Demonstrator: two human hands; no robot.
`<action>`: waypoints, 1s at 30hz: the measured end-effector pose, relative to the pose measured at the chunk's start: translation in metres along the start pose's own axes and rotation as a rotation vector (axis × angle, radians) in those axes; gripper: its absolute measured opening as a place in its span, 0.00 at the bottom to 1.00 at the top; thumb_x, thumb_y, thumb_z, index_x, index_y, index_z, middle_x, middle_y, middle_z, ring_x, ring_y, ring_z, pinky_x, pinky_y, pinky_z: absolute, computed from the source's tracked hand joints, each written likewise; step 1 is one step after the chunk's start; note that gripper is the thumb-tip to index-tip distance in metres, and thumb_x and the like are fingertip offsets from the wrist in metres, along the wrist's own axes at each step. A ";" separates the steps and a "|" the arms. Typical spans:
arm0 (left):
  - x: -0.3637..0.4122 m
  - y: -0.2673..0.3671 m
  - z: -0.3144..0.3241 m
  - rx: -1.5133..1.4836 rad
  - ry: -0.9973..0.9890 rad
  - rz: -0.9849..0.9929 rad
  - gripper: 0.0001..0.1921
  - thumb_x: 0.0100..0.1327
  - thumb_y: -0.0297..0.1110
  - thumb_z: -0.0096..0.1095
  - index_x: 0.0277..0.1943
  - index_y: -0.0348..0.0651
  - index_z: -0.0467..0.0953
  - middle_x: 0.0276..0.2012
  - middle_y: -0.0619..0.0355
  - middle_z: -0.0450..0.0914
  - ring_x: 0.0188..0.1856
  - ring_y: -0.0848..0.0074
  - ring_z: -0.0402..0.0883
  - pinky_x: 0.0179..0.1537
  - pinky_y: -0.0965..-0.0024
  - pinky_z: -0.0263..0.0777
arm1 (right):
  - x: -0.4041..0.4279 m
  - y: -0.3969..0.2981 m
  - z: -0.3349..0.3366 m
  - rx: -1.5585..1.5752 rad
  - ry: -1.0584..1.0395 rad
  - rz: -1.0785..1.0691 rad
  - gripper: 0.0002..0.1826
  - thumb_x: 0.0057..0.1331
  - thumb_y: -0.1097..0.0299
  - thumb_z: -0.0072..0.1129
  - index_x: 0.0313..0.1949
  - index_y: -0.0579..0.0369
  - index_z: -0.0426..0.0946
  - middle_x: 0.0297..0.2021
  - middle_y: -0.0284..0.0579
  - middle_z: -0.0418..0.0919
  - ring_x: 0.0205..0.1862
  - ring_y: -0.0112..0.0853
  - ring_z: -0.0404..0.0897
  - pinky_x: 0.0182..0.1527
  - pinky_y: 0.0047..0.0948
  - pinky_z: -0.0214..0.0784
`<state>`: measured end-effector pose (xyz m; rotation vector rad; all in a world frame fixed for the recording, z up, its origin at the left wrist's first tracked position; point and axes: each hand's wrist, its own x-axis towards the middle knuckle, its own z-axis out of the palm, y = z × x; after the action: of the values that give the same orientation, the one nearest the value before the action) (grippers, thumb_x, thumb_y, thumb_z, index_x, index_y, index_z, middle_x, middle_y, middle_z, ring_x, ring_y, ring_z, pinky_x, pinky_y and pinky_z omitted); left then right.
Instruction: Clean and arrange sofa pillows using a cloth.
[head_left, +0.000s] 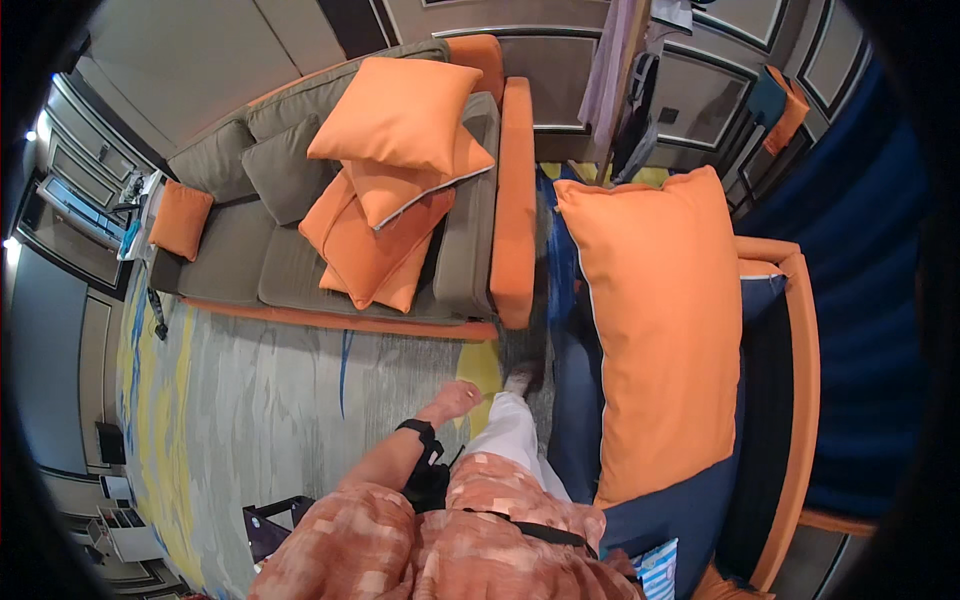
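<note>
My left hand (454, 399) hangs over the carpet in front of me, its fingers loosely curled and nothing visible in them. A black band circles that wrist. Beside the striped packet (658, 568), a dark reddish patch at my sleeve may be my right hand; shadow and clothing hide its shape. To my right, a long orange cushion (667, 322) lies on a dark blue sofa (667, 517). Ahead stands a grey-brown sofa (300, 274) with orange trim. On its right end are piled several orange cushions, with a plump cushion (397, 112) on top.
A narrow gap of carpet (544, 300) separates the sofas. Clothes (637, 97) hang on a stand beyond it. One small orange cushion (181, 217) rests at the grey-brown sofa's left end. A dark open-framed object (266, 525) is at my left. Blue curtains (862, 315) hang at right.
</note>
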<state>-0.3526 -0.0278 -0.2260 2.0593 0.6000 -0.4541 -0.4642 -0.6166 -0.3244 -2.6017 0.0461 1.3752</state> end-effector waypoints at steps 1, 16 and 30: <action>-0.009 0.006 0.008 0.204 -0.005 0.132 0.11 0.52 0.39 0.56 0.35 0.44 0.81 0.32 0.46 0.81 0.37 0.56 0.80 0.41 0.60 0.72 | -0.013 0.004 0.016 0.057 -0.024 0.028 0.14 0.52 0.70 0.56 0.38 0.63 0.76 0.40 0.59 0.76 0.44 0.53 0.74 0.43 0.44 0.67; -0.063 -0.005 0.102 0.337 -0.472 0.459 0.14 0.56 0.40 0.52 0.37 0.40 0.79 0.36 0.45 0.80 0.40 0.54 0.78 0.44 0.59 0.71 | -0.101 -0.081 0.108 0.746 0.216 -0.064 0.13 0.52 0.65 0.58 0.34 0.62 0.77 0.33 0.58 0.78 0.37 0.55 0.76 0.36 0.44 0.70; -0.124 -0.241 -0.044 -0.364 -0.321 -0.423 0.10 0.60 0.36 0.57 0.40 0.42 0.78 0.29 0.55 0.81 0.27 0.71 0.81 0.26 0.71 0.72 | -0.129 -0.135 0.136 0.746 0.469 0.100 0.12 0.54 0.67 0.60 0.34 0.62 0.76 0.30 0.59 0.77 0.32 0.49 0.77 0.34 0.42 0.67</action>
<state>-0.5880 0.0925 -0.3001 1.4736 0.8535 -0.8358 -0.6317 -0.4666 -0.2712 -2.2045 0.6296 0.5601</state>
